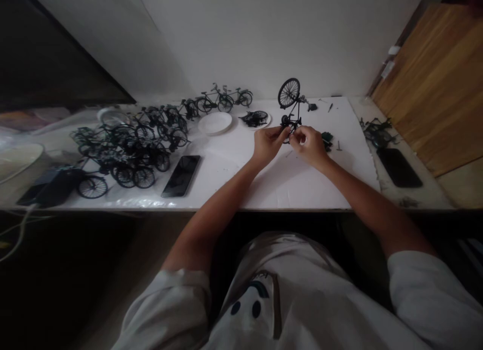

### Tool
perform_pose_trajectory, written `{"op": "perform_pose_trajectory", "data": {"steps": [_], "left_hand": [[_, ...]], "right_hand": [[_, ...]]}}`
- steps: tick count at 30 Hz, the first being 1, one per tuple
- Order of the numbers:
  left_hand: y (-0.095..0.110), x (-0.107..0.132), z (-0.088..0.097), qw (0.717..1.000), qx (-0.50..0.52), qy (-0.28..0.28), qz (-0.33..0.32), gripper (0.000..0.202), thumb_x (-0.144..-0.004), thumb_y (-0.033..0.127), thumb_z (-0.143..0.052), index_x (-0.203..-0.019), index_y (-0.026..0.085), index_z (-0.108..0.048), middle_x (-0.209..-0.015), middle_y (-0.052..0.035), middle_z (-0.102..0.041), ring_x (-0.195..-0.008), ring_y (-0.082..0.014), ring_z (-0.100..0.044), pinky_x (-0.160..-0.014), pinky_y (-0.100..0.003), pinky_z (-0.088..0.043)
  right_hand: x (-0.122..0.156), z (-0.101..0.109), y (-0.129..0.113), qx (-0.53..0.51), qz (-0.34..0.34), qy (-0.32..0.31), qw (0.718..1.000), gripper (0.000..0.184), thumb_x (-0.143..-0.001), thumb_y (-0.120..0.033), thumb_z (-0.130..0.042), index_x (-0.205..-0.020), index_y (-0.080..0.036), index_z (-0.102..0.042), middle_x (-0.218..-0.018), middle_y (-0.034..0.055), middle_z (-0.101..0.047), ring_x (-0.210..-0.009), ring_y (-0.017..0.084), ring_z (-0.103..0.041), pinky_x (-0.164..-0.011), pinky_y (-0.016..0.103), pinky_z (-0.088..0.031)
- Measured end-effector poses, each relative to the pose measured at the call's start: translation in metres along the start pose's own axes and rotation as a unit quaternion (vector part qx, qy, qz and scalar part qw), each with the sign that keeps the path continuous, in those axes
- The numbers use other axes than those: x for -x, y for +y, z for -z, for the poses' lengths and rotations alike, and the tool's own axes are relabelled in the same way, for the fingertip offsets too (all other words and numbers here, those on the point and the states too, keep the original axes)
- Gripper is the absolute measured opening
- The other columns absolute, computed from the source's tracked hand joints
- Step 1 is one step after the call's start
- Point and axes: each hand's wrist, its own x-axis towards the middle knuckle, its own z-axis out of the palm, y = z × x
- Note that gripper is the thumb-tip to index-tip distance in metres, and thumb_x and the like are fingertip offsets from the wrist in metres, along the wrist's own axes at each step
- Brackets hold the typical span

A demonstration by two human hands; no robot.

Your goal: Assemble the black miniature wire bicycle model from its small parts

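Note:
A small black model bicycle (290,106) stands tipped up on the white table (279,184), one wheel raised high, its lower end between my hands. My left hand (267,142) pinches the model's lower part from the left, fingers closed. My right hand (311,143) closes on it from the right, fingertips meeting the left hand's at the frame. What exactly the right fingertips pinch is too small to see. A dark small part (326,138) lies just right of my right hand.
Several finished model bicycles (128,148) crowd the left of the table, with more at the back (222,99). A white plate (215,122), a plate of black parts (255,118), a phone (181,175), a second phone (399,166) and more parts (375,129) lie around.

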Motion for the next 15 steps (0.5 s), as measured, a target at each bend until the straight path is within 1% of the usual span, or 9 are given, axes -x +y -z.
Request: {"op": "perform_pose_trajectory", "data": {"steps": [3,7,9,11,13,15], "left_hand": [[-0.0001,0.0,-0.0005,1.0,-0.009,0.0,-0.01,0.072,-0.098,0.075,-0.068,-0.058,0.02,-0.045,-0.056,0.003,-0.038,-0.056,-0.0105,-0.036,-0.051,-0.029,-0.025],[-0.0009,-0.0002,-0.0007,1.0,-0.013,-0.003,-0.016,0.069,-0.1,0.071,-0.068,-0.058,0.02,-0.045,-0.057,0.0031,-0.039,-0.056,-0.0101,-0.036,-0.052,-0.028,-0.026],[-0.0028,-0.0003,-0.0006,1.0,-0.016,-0.001,-0.018,0.069,-0.1,0.068,-0.068,-0.058,0.02,-0.044,-0.057,0.0034,-0.038,-0.056,-0.0098,-0.035,-0.052,-0.028,-0.025],[-0.005,-0.0001,-0.0006,1.0,-0.017,0.002,-0.018,0.068,-0.1,0.067,-0.069,-0.058,0.02,-0.044,-0.057,0.0037,-0.037,-0.056,-0.0095,-0.034,-0.053,-0.029,-0.025],[-0.0063,0.0004,-0.0007,1.0,-0.014,0.001,-0.015,0.067,-0.1,0.066,-0.07,-0.058,0.02,-0.047,-0.056,0.0037,-0.039,-0.055,-0.0095,-0.035,-0.052,-0.028,-0.026],[-0.006,0.001,-0.001,1.0,-0.013,-0.004,-0.013,0.064,-0.099,0.066,-0.071,-0.06,0.019,-0.052,-0.056,0.0032,-0.043,-0.054,-0.0096,-0.039,-0.052,-0.027,-0.029]], "right_hand": [[0.0001,-0.0006,0.0004,0.002,-0.002,-0.011,1.0,0.04,-0.098,-0.056,-0.063,-0.07,-0.028,-0.054,-0.072,0.004,-0.065,-0.074,0.024,-0.057,-0.075,0.04,-0.044],[0.0002,0.0003,0.0017,-0.013,-0.03,-0.033,0.999,0.046,-0.104,-0.056,-0.052,-0.07,-0.026,-0.058,-0.071,0.0049,-0.066,-0.072,0.023,-0.059,-0.072,0.04,-0.042],[0.0004,0.0011,0.0011,-0.02,-0.031,-0.023,0.999,0.044,-0.102,-0.059,-0.056,-0.071,-0.026,-0.057,-0.071,0.0042,-0.066,-0.07,0.022,-0.058,-0.071,0.039,-0.043],[0.0006,0.0016,-0.0002,-0.025,-0.025,-0.01,0.999,0.04,-0.098,-0.058,-0.063,-0.074,-0.027,-0.057,-0.073,0.0031,-0.066,-0.07,0.021,-0.057,-0.071,0.038,-0.044],[0.0007,0.0016,-0.0014,-0.027,-0.022,-0.008,0.999,0.034,-0.094,-0.053,-0.069,-0.077,-0.027,-0.057,-0.074,0.0023,-0.067,-0.069,0.021,-0.056,-0.071,0.038,-0.045],[0.0006,0.0015,-0.0017,-0.019,-0.021,-0.012,1.0,0.032,-0.094,-0.048,-0.07,-0.075,-0.027,-0.056,-0.072,0.0019,-0.066,-0.069,0.02,-0.056,-0.071,0.038,-0.044]]}}
